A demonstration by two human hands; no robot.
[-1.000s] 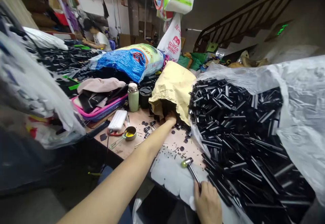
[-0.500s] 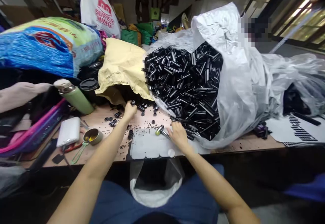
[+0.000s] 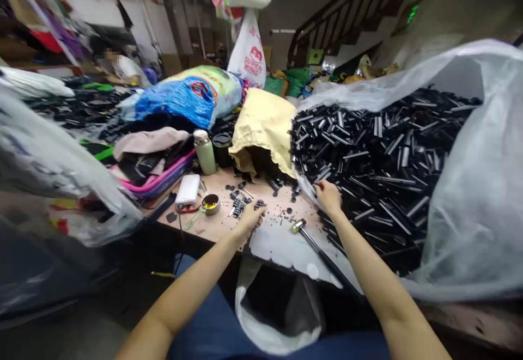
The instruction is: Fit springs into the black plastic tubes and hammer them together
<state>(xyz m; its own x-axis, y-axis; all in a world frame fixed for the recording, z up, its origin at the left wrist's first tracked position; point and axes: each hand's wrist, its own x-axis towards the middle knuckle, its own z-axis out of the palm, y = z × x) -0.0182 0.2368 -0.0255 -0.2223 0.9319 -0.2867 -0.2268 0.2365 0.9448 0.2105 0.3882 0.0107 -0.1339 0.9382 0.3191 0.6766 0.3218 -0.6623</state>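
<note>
The left hand (image 3: pixel 250 219) lies on the table (image 3: pixel 212 229) with fingers curled over a small cluster of ribbed black parts (image 3: pixel 239 203); whether it grips any cannot be told. The right hand (image 3: pixel 328 195) reaches into the edge of the heap of black tubes (image 3: pixel 379 169), fingers among them, grasp unclear. Between the hands lies one small hammer (image 3: pixel 310 237) on a white sheet (image 3: pixel 281 248) that overhangs the table's near edge, above one open white bag (image 3: pixel 269 316). Bare wood shows only between the hands. Further left stand one metal cup (image 3: pixel 211 204), one white box (image 3: pixel 188 189), one green flask (image 3: pixel 204 152); behind, one yellow sack (image 3: pixel 265 123).
</note>
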